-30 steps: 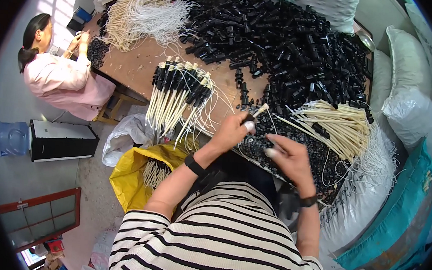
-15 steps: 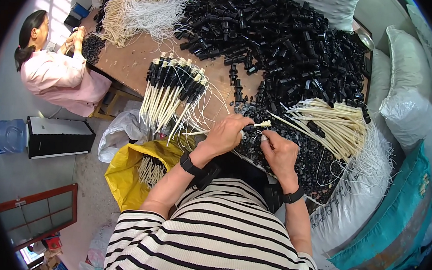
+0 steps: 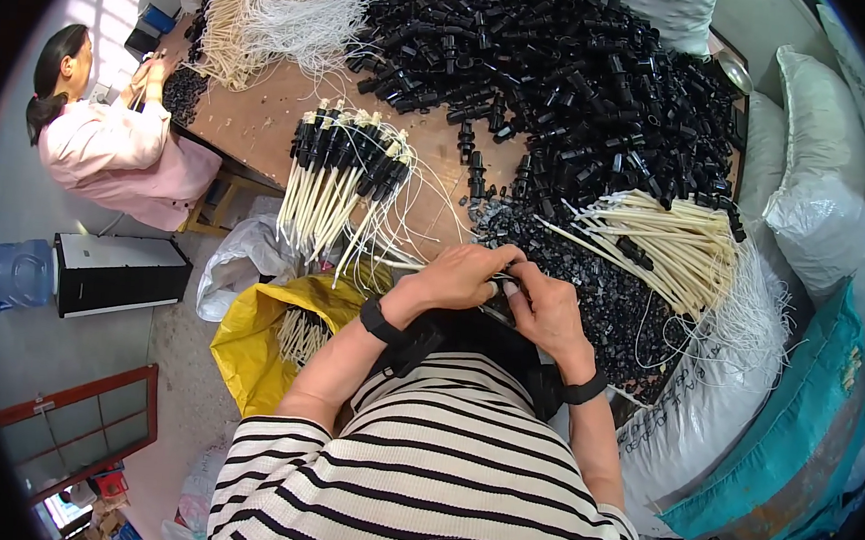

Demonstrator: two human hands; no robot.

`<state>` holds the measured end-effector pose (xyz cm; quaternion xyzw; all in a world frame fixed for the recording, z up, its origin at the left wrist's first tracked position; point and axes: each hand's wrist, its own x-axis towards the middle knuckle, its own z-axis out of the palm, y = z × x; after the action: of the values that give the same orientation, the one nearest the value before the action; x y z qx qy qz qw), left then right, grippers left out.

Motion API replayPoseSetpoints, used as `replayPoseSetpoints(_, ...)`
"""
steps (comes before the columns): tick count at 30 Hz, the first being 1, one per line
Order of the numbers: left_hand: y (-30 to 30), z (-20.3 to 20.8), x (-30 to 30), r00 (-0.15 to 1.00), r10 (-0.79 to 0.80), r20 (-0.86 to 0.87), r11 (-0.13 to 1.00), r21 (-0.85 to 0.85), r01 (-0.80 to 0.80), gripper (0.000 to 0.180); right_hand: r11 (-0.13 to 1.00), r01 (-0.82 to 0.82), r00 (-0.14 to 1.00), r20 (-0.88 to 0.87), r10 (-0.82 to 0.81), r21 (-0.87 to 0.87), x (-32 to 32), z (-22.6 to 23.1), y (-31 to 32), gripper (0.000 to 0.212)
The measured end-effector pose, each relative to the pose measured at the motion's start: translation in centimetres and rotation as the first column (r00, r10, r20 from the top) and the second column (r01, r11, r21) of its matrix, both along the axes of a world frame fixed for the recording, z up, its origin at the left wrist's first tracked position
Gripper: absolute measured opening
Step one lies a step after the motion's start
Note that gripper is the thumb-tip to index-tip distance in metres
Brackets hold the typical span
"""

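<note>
My left hand [image 3: 457, 276] is closed around a thin cream tube [image 3: 399, 265], whose end sticks out to the left. My right hand [image 3: 548, 310] meets it at the fingertips, with thumb and fingers pinched together; whatever lies between them is hidden. Both hands are at the table's near edge, beside a heap of small black plastic pieces [image 3: 598, 312]. To their left lies a bundle of cream tubes with black sleeves [image 3: 344, 169], trailing white strings. On the right is a stack of plain cream tubes [image 3: 660, 248] with white strings.
A large heap of black plastic fittings [image 3: 567, 69] covers the far table. More stringed tubes [image 3: 238, 36] lie far left. An open yellow bag [image 3: 247, 342] stands left of my forearm; white sacks [image 3: 709, 410] and a teal sack [image 3: 791, 451] crowd the right. Another person [image 3: 111, 137] sits at far left.
My hands have come together. My right hand has moved left, and the cream tube tip and small loop that showed between them are now covered by fingers.
</note>
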<state>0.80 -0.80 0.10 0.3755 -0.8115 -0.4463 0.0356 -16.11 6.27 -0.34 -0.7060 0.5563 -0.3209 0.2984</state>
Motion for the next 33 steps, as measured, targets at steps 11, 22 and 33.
replayPoseSetpoints(11, -0.1, -1.3, 0.8, 0.759, 0.022, -0.65, 0.917, -0.289, -0.274, 0.018, 0.981, 0.106, 0.979, 0.19, -0.074, -0.163, 0.4, -1.4, 0.3, 0.01)
replayPoseSetpoints(22, -6.5, -6.2, 2.4, 0.866, 0.415, -0.28, 0.776, -0.387, -0.497, 0.029, 0.923, 0.375, 0.919, 0.098, -0.383, 0.091, 0.3, -1.4, 0.5, 0.01)
replayPoseSetpoints(33, 0.6, -1.5, -2.0, 0.764, 0.321, -0.56, 0.908, -0.049, -0.417, 0.018, 0.852, 0.441, 0.864, 0.123, -0.488, 0.283, 0.3, -2.1, -0.8, 0.012)
